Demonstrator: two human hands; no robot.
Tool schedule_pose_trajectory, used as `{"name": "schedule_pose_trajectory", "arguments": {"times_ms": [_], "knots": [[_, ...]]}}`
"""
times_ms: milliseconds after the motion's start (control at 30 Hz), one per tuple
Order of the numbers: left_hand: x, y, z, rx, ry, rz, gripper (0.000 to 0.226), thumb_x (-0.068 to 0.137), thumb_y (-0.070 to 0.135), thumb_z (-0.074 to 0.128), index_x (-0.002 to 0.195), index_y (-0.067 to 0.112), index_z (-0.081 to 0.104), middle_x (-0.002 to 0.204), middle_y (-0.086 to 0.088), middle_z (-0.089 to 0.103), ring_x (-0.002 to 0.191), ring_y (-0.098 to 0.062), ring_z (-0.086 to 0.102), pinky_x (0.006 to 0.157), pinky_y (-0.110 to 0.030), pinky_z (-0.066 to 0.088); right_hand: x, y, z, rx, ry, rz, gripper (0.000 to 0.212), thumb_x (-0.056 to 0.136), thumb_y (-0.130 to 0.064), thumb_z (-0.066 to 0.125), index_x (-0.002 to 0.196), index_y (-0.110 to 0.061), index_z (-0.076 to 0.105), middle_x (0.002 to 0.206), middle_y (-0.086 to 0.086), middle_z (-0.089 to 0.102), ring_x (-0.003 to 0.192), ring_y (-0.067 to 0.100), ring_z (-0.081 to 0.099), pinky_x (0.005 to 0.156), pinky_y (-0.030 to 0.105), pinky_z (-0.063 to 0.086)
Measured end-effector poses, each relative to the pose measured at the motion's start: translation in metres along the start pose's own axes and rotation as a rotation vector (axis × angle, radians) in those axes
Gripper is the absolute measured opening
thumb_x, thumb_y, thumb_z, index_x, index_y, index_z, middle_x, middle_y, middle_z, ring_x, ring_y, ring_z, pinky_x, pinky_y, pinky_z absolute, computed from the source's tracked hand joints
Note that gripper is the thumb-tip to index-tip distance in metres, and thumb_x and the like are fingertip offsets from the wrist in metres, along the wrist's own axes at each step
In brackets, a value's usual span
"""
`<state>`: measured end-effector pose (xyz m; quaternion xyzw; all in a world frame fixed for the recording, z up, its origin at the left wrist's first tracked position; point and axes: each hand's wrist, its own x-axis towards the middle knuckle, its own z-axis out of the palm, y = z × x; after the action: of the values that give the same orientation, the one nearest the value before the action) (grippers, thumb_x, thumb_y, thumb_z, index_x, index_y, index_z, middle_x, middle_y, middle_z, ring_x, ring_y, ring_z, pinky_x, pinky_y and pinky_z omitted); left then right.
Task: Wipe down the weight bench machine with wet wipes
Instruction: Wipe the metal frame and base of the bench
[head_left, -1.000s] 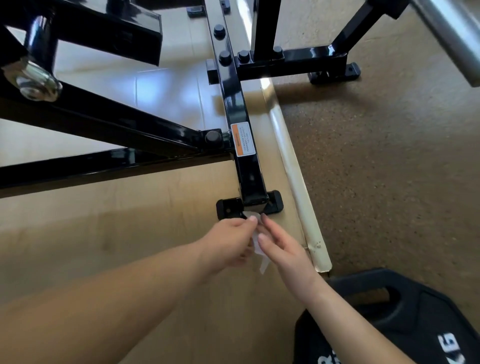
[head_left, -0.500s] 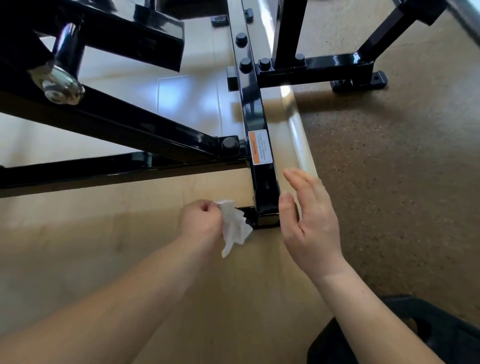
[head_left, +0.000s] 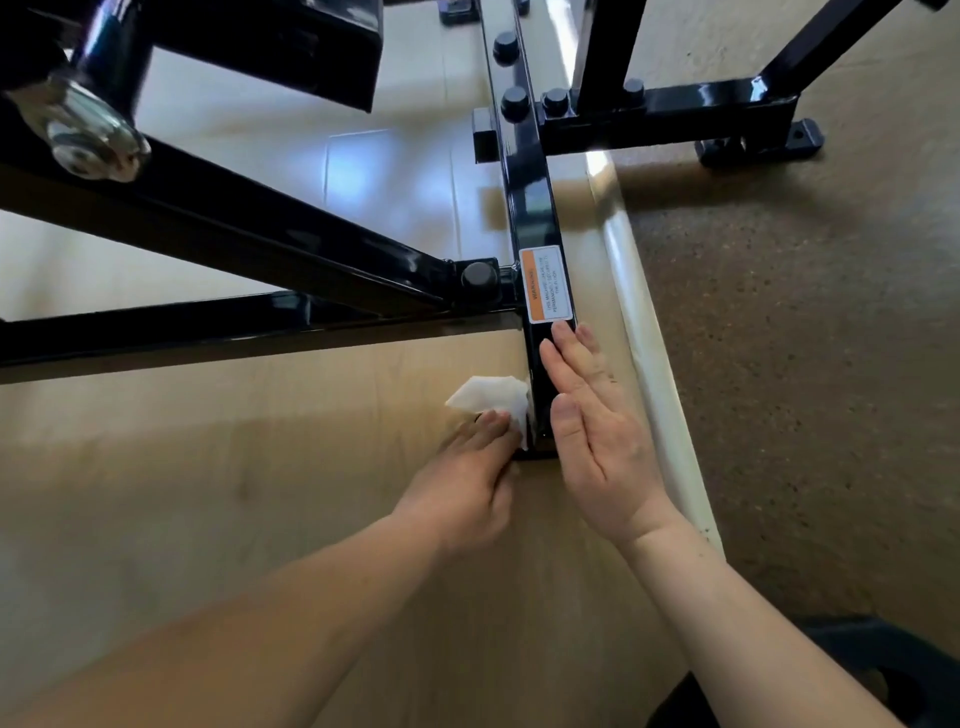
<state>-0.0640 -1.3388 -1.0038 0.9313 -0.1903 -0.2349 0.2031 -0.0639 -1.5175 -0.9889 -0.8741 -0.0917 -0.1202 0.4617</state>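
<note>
Two hands meet at the near end of a black bar (head_left: 530, 208), the floor rail of the machine (head_left: 311, 47). Our left hand (head_left: 467, 483) has its grip clamped on a crumpled white wipe (head_left: 491, 397) and presses it against the left face of the bar, close to the bar's near end. That hand is blurred, so we cannot tell how each finger lies. Our right hand (head_left: 597, 441) has its grip apart. Its fingers are straight and side by side, it lies flat along the top and right side of the bar, and it holds nothing. Its fingertips stop just short of an orange-and-white warning label (head_left: 545, 285) stuck on the bar's top face.

Just left of the label, a black brace (head_left: 260, 234) slants down from the upper left and meets the bar at a joint with a round bolt cap (head_left: 477, 274). Below the brace a second, lower rail (head_left: 182, 325) runs off to the left. We see a shiny metal pivot (head_left: 88, 130) on the brace at the upper left. Farther along the bar, a cross rail (head_left: 675, 111) is bolted on with more round caps and runs right to a foot (head_left: 800, 137) resting on speckled carpet (head_left: 805, 364).

The bar lies on a pale wood floor (head_left: 234, 493), near and roughly parallel to a cream strip (head_left: 644, 322) where wood meets carpet. Some dark object (head_left: 893, 670) shows in the lower right corner, too cut off for us to name.
</note>
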Motion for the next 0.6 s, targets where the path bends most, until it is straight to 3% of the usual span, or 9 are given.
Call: {"name": "schedule_pose_trajectory", "arguments": {"times_ms": [67, 133, 200, 267, 333, 500, 600], "knots": [[0.001, -0.002, -0.006, -0.052, 0.153, -0.019, 0.057, 0.105, 0.047, 0.031, 0.158, 0.026, 0.036, 0.169, 0.004, 0.025, 0.157, -0.017, 0.015, 0.129, -0.036, 0.012, 0.001, 0.000, 0.001, -0.032, 0.015, -0.024, 0.048, 0.107, -0.021, 0.036, 0.150, -0.004, 0.049, 0.163, 0.009, 0.039, 0.157, 0.024, 0.026, 0.127, 0.037, 0.023], [0.011, -0.002, -0.011, 0.000, 0.208, -0.020, 0.062, 0.104, 0.048, 0.026, 0.162, 0.027, 0.025, 0.172, 0.003, 0.012, 0.159, -0.016, 0.005, 0.129, -0.035, 0.006, 0.002, 0.000, 0.003, -0.066, 0.035, -0.032, 0.048, 0.107, -0.021, 0.036, 0.149, -0.004, 0.050, 0.162, 0.010, 0.041, 0.156, 0.024, 0.027, 0.126, 0.033, 0.023], [0.032, -0.006, -0.009, 0.090, 0.128, -0.018, 0.066, 0.106, 0.045, 0.027, 0.165, 0.031, 0.002, 0.171, 0.007, -0.014, 0.157, -0.013, -0.015, 0.128, -0.034, -0.005, 0.002, 0.000, 0.005, -0.081, 0.048, -0.024, 0.048, 0.107, -0.021, 0.036, 0.149, -0.004, 0.051, 0.162, 0.009, 0.041, 0.156, 0.024, 0.027, 0.126, 0.032, 0.023], [0.051, -0.014, -0.004, 0.114, -0.025, 0.038, 0.072, 0.104, 0.039, 0.032, 0.164, 0.032, -0.007, 0.171, 0.009, -0.018, 0.156, -0.014, -0.021, 0.129, -0.039, -0.005, 0.003, 0.001, 0.006, -0.084, 0.047, -0.026, 0.048, 0.107, -0.021, 0.037, 0.149, -0.004, 0.051, 0.162, 0.009, 0.041, 0.156, 0.024, 0.028, 0.126, 0.033, 0.024], [0.057, -0.024, 0.006, 0.077, -0.100, 0.105, 0.073, 0.101, 0.039, 0.034, 0.165, 0.028, 0.001, 0.173, 0.006, -0.004, 0.158, -0.017, -0.012, 0.129, -0.043, 0.004, 0.003, 0.002, 0.006, -0.085, 0.047, -0.035, 0.047, 0.107, -0.021, 0.037, 0.148, -0.004, 0.051, 0.162, 0.010, 0.041, 0.156, 0.026, 0.028, 0.125, 0.035, 0.026], [0.042, -0.026, 0.012, 0.036, -0.015, 0.101, 0.066, 0.100, 0.041, 0.039, 0.163, 0.024, 0.025, 0.169, 0.001, 0.026, 0.157, -0.021, 0.019, 0.126, -0.040, 0.023, 0.002, 0.002, 0.007, -0.078, 0.059, -0.026, 0.047, 0.107, -0.020, 0.037, 0.149, -0.004, 0.050, 0.162, 0.010, 0.041, 0.156, 0.027, 0.028, 0.125, 0.033, 0.025], [0.035, -0.026, 0.002, -0.117, 0.184, 0.079, 0.051, 0.097, 0.028, 0.054, 0.147, 0.020, 0.053, 0.144, -0.002, 0.057, 0.134, -0.028, 0.048, 0.110, -0.042, 0.045, 0.002, 0.001, 0.008, -0.081, 0.069, -0.030, 0.047, 0.107, -0.019, 0.037, 0.148, -0.003, 0.051, 0.161, 0.011, 0.041, 0.155, 0.027, 0.029, 0.125, 0.034, 0.026]]}}
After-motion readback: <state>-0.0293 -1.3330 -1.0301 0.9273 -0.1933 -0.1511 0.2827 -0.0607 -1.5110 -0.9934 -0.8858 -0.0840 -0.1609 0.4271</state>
